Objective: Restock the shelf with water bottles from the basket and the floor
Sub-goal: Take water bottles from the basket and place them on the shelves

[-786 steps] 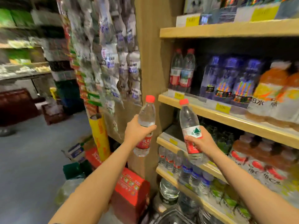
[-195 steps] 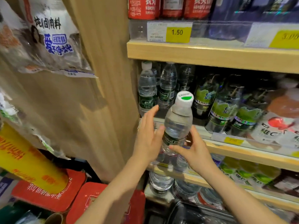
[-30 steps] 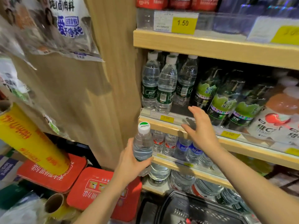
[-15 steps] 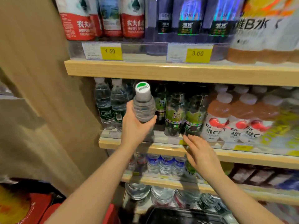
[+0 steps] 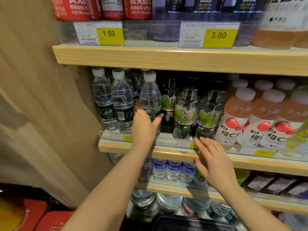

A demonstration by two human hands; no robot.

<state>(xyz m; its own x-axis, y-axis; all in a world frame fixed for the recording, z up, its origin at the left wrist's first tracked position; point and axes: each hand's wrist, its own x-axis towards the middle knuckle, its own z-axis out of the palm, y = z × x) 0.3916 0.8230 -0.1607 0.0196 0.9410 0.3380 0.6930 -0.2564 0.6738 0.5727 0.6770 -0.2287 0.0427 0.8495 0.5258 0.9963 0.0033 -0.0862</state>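
My left hand (image 5: 144, 127) grips the lower part of a clear water bottle (image 5: 150, 95) with a white cap and green label, holding it upright on the middle shelf (image 5: 166, 153). It stands to the right of two matching bottles (image 5: 115, 100) at the shelf's left end. My right hand (image 5: 211, 161) hovers with straight fingers in front of the shelf's wooden edge, below the dark soda water bottles, holding nothing. The black basket (image 5: 191, 222) shows only as a dark rim at the bottom.
Dark soda water bottles (image 5: 186, 114) and orange vitamin drinks (image 5: 246, 120) fill the middle shelf to the right. Red-labelled bottles (image 5: 103, 7) stand above price tags (image 5: 109, 34). Small bottles (image 5: 173, 170) line the lower shelf. A wooden side panel (image 5: 50, 114) bounds the left; red boxes (image 5: 50, 220) lie below.
My left hand has lowered the bottle from in front of the shelf into the row beside the two matching bottles. The right hand stays near the shelf edge.
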